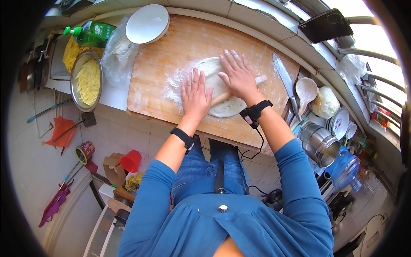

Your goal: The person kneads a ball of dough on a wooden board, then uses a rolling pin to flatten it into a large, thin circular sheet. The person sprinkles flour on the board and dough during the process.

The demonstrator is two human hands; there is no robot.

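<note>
A flattened round of dough [228,107] lies on a large floured wooden board [154,70]. Across it, slanting up to the right, runs a wooden rolling pin [221,97]. My left hand [196,94] is laid flat over the pin's left end, its fingers extended over the dough's left edge. Flat over the pin nearer its right end is my right hand [238,74], fingers stretched forward. Neither hand is wrapped around the pin. Parts of the pin and dough are hidden beneath my hands. Loose flour [174,85] is scattered left of the dough.
A kitchen knife [284,72] lies at the board's right edge, a white bowl [147,24] at its back left corner. Beyond the left edge are a metal bowl of shredded food [88,82] and a plastic bag [120,54]. A steel pot [321,144] stands right.
</note>
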